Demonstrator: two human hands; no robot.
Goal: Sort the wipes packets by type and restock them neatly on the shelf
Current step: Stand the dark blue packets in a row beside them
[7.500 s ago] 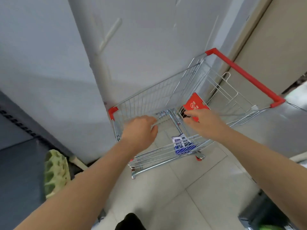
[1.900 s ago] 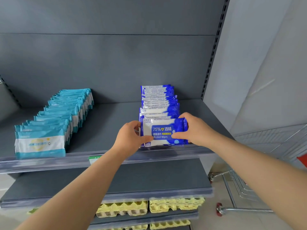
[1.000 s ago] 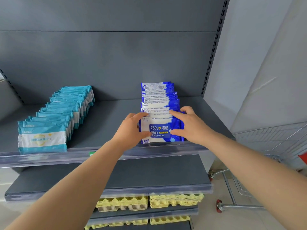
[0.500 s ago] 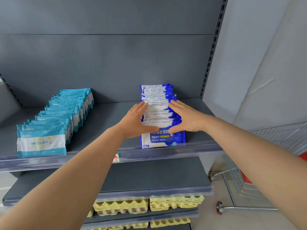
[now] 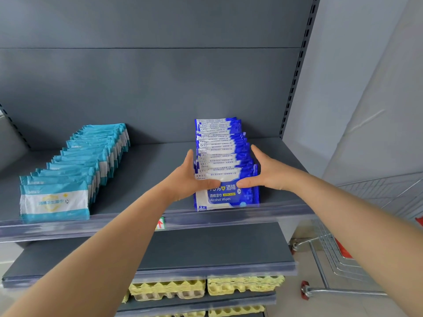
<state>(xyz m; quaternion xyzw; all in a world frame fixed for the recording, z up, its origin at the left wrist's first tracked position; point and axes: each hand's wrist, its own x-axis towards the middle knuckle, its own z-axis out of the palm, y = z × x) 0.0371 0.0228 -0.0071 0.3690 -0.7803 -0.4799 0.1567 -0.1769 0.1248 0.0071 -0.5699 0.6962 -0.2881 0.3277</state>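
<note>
From where I stand, the row of blue alcohol wipes packets [image 5: 220, 154] is up on edge on the shelf [image 5: 151, 170]. It runs from the front lip back toward the rear panel, and two bare hands bracket it. The left hand [image 5: 186, 179] lies flat against the left side of that row, fingers straight and pointing toward the back. Its thumb is laid across the face of the front packet [image 5: 229, 197]. The right hand [image 5: 266, 171] mirrors it on the row's right side, with its thumb likewise reaching in across the front. Neither hand is curled round anything; palms and straight fingers simply press the row from either side. The front packet reads "Alcohol Wipes" and sits right at the lip. Well to the left of the blue row, on the same board, a row of teal wipes packets [image 5: 77, 165] stands the same way, slanting back. Beneath the blue row is a lower shelf [image 5: 206, 245], and under that are yellow egg trays [image 5: 206, 289]. Down to the right of the blue row, a wire cart [image 5: 332, 259] stands on the floor.
</note>
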